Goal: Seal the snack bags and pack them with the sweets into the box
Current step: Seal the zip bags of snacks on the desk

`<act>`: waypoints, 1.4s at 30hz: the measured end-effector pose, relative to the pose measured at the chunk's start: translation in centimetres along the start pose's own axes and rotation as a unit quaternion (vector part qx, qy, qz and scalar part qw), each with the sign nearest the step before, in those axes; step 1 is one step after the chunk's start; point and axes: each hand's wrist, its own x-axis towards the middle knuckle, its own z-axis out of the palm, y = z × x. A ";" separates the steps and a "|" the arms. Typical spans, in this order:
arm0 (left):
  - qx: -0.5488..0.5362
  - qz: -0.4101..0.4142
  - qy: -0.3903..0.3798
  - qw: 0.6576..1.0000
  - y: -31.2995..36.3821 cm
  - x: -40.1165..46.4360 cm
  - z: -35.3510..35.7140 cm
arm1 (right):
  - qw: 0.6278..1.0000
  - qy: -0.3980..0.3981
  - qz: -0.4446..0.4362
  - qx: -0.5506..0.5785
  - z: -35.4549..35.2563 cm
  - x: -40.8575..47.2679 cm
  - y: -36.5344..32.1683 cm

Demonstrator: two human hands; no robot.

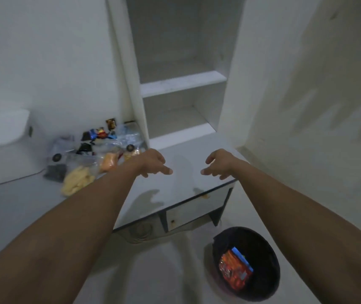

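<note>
Several clear snack bags (pixel 81 170) lie in a heap at the back left of the white table (pixel 181 185), one with pale yellow chips (pixel 77 179), one with orange pieces (pixel 109 161), one with dark contents (pixel 54 171). Small wrapped sweets (pixel 99 133) sit behind them by the wall. My left hand (pixel 153 162) hovers over the table just right of the heap, fingers spread, holding nothing. My right hand (pixel 218 164) hovers beside it, also empty with fingers apart. No box is in view.
White built-in shelves (pixel 181 84) rise behind the table. A white rounded object (pixel 2 130) sits at far left. A black bin (pixel 247 262) holding an orange wrapper stands on the floor at lower right. A drawer front (pixel 197 207) shows under the table's edge.
</note>
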 end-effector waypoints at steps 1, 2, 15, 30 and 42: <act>0.002 -0.006 0.011 1.000 -1.4 -0.6 -1.6 | 1.000 -0.007 -0.010 -0.006 0.9 0.4 -2.0; 0.007 -0.007 0.020 1.000 -2.9 -1.2 -3.1 | 1.000 -0.014 -0.019 -0.012 1.9 0.8 -4.1; 0.035 -0.085 0.082 0.992 -20.4 -5.8 -16.8 | 0.990 -0.069 -0.096 -0.080 15.1 6.2 -23.7; 0.000 -0.142 0.143 0.979 -29.3 1.1 -22.7 | 0.974 -0.146 -0.144 -0.095 22.0 19.2 -32.5; -0.090 -0.234 0.203 0.947 -33.3 9.4 -25.8 | 0.963 -0.160 -0.184 -0.115 26.5 31.1 -36.6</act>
